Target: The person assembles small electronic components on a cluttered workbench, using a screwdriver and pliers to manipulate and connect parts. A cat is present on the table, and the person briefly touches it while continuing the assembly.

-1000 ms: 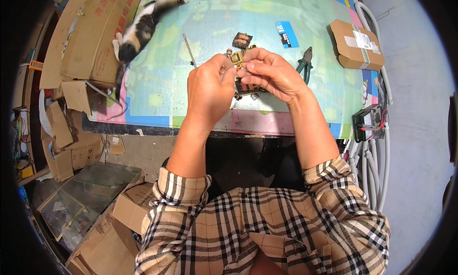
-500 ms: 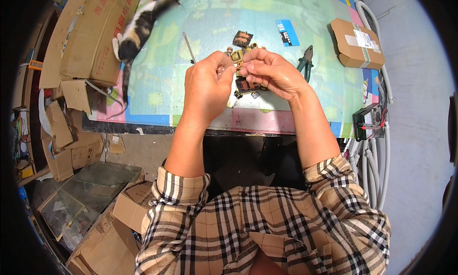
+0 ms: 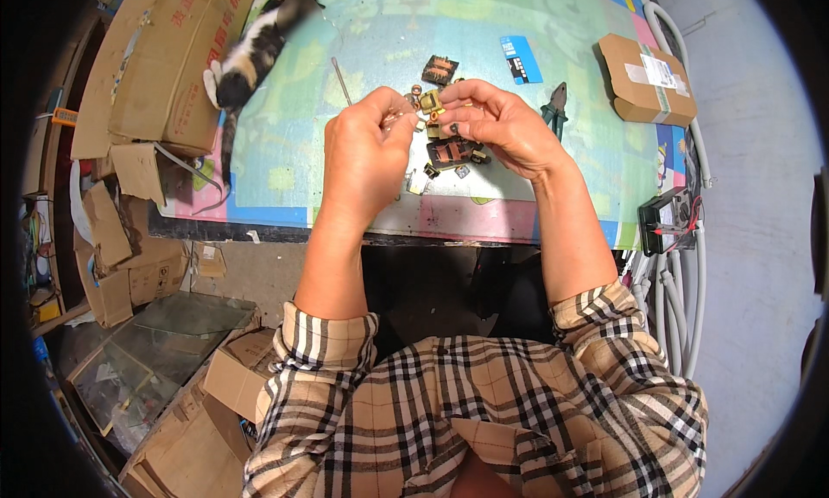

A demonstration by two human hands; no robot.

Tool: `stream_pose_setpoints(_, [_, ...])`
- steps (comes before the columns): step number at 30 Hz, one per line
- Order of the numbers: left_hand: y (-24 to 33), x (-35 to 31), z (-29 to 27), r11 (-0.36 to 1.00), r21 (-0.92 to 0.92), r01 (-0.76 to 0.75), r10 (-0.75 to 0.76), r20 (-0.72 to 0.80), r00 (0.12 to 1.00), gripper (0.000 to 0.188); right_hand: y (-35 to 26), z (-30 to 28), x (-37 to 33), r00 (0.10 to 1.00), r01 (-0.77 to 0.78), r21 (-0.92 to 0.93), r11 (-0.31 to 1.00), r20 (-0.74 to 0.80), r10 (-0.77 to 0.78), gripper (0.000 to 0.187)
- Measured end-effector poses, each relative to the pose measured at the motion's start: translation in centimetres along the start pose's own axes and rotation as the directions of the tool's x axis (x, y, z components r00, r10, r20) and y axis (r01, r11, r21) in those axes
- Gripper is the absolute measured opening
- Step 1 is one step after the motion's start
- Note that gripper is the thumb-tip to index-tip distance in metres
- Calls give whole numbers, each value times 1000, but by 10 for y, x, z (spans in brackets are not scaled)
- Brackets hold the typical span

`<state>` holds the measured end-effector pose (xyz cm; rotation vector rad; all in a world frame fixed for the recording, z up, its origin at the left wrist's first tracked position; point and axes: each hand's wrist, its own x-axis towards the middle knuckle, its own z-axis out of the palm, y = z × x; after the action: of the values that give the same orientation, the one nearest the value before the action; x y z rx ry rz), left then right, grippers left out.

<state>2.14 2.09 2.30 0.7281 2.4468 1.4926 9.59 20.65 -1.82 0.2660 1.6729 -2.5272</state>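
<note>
Well left of the left hand point(image 3: 363, 148), a large cardboard box point(image 3: 181, 71) and a sprawled cat point(image 3: 249, 62) flank the table point(image 3: 285, 148), whose surface stretches from cat to hand. A thin rod point(image 3: 340, 79) lies just beyond that hand; its fingers are bunched, their grip hidden. Copper-wound coils point(image 3: 449, 153) cluster between the hands. The right hand point(image 3: 509, 137) curls, a small dark part point(image 3: 455, 129) at its fingertips, grip unclear. Rightward come a blue card point(image 3: 521, 60), pliers point(image 3: 554, 111), a carton point(image 3: 643, 92) and a meter point(image 3: 667, 220). The near edge passes under both forearms.

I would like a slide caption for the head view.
Left hand and right hand above small electrical parts on a table, pliers and a cat nearby.
</note>
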Motion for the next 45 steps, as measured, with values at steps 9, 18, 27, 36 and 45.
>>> stream_pose_setpoints(9, [-1, 2, -3, 997, -69, 35, -39, -60, 997, 9, -2, 3, 0, 997, -29, 37, 999, -72, 32, 34])
stream_pose_setpoints(18, [-2, 1, 1, 992, -107, 68, -66, 24, 998, 8, -1, 10, 3, 959, 86, -246, 965, -244, -147, 32])
stream_pose_setpoints(27, [-1, -1, 4, 989, -114, 90, -60, 244, 968, 9, 3, 5, 6, 905, 99, -62, 993, -410, -115, 28])
stream_pose_setpoints(36, [5, 0, 5, 979, 201, 21, -16, -25, 1000, 14, -5, 16, 2, 905, 222, -378, 899, -263, -335, 28])
stream_pose_setpoints(45, [-15, 5, -1, 970, -100, 222, -176, 342, 923, 21, 0, 18, 4, 843, 302, -636, 710, -170, -511, 28])
